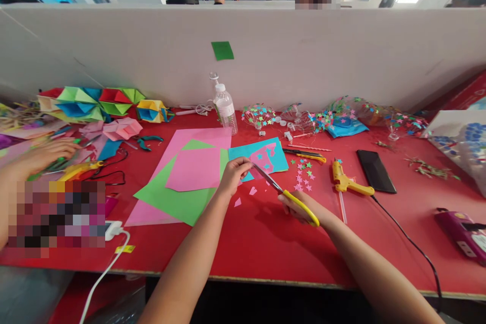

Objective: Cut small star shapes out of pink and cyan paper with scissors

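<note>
Directions are taken from the scissors [281,191] as clock centre, with twelve o'clock pointing away from the person. The scissors are in the right hand [298,205], above the red table [266,258]; its fingers are closed around the yellow handles, and the blades point towards ten o'clock. The left hand [234,174] is at the blade tips, its fingers narrow and pinched together — whether a scrap sits between them cannot be told. Small pink scraps [238,202] lie on the table near nine o'clock, just beside the left hand. At eleven o'clock lies blue paper [280,158], with a pink cut sheet on top of it. Larger pink and green sheets [193,169] overlap at nine o'clock, and a clear plastic bottle [227,111] stands upright at eleven, near the partition [152,55]. Loose paper stars [299,180] are scattered at two o'clock. A yellow glue gun [343,182] lies at three o'clock, a clear stick projecting from it, with a black phone [376,171] farther out in the same direction. Star-covered clear pieces [353,109] line the back at one o'clock. Folded paper decorations [94,104] are grouped at ten o'clock. Another person's hand [53,152] reaches over craft materials towards nine o'clock — well apart from the scissors.
</note>
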A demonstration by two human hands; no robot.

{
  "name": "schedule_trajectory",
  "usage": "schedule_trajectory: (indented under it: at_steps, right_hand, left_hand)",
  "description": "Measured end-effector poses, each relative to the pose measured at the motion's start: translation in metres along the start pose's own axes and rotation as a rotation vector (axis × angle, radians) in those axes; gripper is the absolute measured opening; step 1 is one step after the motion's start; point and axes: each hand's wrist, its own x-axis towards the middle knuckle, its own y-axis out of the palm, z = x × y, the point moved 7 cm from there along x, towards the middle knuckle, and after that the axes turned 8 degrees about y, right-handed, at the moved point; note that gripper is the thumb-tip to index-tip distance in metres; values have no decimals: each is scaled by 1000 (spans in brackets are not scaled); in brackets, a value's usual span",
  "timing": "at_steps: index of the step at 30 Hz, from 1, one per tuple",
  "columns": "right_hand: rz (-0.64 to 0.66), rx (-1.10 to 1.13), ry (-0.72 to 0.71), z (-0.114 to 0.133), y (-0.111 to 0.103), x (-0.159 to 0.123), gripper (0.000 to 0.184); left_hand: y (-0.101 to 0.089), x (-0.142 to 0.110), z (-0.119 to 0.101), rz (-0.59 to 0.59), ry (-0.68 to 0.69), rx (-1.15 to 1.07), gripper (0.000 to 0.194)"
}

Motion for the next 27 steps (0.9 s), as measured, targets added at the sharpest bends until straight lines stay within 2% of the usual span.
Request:
schedule_trajectory:
  at_steps: [27]
  right_hand:
    - [-1, 19, -2, -5, -1, 4, 55]
  left_hand:
    - [1, 0, 2, -22, -8, -36, 19]
